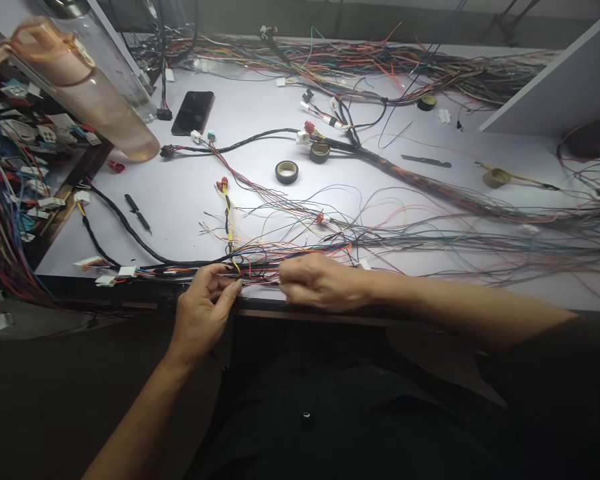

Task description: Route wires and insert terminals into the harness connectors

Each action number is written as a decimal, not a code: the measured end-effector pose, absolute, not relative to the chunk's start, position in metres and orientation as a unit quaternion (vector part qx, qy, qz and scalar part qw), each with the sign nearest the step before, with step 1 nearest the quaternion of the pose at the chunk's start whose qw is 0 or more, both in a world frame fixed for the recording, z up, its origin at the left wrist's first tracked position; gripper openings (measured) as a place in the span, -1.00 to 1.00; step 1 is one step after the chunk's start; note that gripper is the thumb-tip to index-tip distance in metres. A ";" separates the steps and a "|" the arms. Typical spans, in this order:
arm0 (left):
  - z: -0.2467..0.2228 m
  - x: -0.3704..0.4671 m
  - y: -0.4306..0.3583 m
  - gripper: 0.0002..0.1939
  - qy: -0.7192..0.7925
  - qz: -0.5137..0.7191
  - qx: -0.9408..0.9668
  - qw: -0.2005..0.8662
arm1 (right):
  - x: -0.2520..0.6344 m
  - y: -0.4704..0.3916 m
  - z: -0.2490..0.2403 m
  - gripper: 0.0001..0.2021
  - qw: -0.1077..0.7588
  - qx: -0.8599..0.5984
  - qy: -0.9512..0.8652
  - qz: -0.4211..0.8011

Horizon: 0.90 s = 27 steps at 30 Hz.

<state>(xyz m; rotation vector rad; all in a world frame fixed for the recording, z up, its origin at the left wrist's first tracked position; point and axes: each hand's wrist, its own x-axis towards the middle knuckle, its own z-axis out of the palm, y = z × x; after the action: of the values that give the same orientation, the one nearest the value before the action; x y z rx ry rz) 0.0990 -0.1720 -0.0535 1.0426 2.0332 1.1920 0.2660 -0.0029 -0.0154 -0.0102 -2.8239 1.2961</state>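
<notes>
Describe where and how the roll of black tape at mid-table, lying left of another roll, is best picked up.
Probably pinch the left wall of the tape roll from above, one finger in the hole and the thumb outside. It lies flat with its hole facing up; a second roll sits close to its right, and loose wires run along its near side.

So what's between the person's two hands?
In the head view, thin wires run across the gap between the left hand and right hand.
</notes>
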 end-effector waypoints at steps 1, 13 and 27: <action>-0.055 0.098 -0.171 -0.66 0.760 0.445 0.383 0.280 | 0.273 0.000 -0.013 -0.79 0.017 -0.004 -0.889 0.457; -0.040 0.076 -0.194 -0.41 0.755 0.382 0.365 0.387 | 0.293 -0.055 -0.039 -0.82 0.004 0.120 -0.945 0.303; -0.031 0.076 -0.194 -0.53 0.767 0.392 0.406 0.306 | 0.244 -0.045 -0.057 -0.73 0.181 -0.085 -0.971 0.131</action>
<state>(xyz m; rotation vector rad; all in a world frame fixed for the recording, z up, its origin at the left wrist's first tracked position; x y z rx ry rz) 0.0760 -0.1940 -0.0315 1.0742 2.0293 1.0366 0.2435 -0.0446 -0.0567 -0.2404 -2.7428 0.3686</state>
